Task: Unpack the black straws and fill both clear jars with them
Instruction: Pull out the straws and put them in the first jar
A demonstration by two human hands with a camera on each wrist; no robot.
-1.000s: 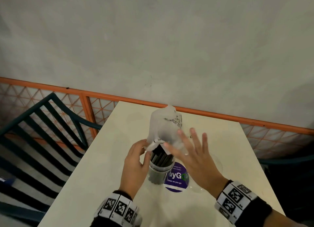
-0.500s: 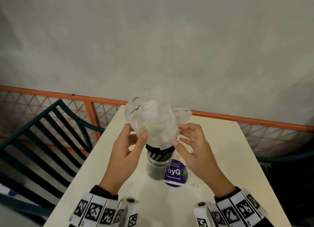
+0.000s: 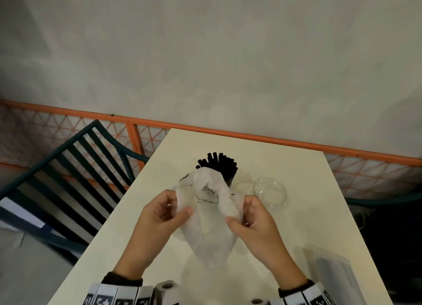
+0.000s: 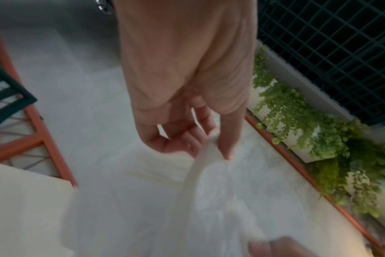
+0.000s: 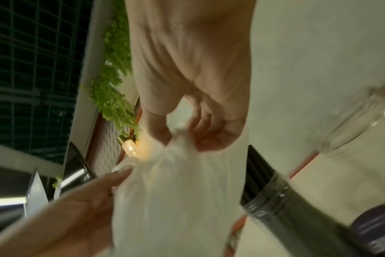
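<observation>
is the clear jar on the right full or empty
Empty. The clear round jar to the right shows only its bare bottom, while the black straws stand in the other jar, behind the white plastic bag both hands hold.

Dim, flat light in all 3 views. Head view wide-angle, orange railing [image 3: 251, 134] bowed, soft shadows near right on table [image 3: 319, 213]. Both wrist views motion-blurred; small warm lamp [image 5: 130, 147] glares at left; plastic bag [image 5: 171, 200] smeared.

On the 1 table [image 3: 141, 213]: 2 clear jars [image 3: 270, 191], 1 plastic bag [image 3: 209, 231], 1 bunch of black straws [image 3: 219, 165].
</observation>
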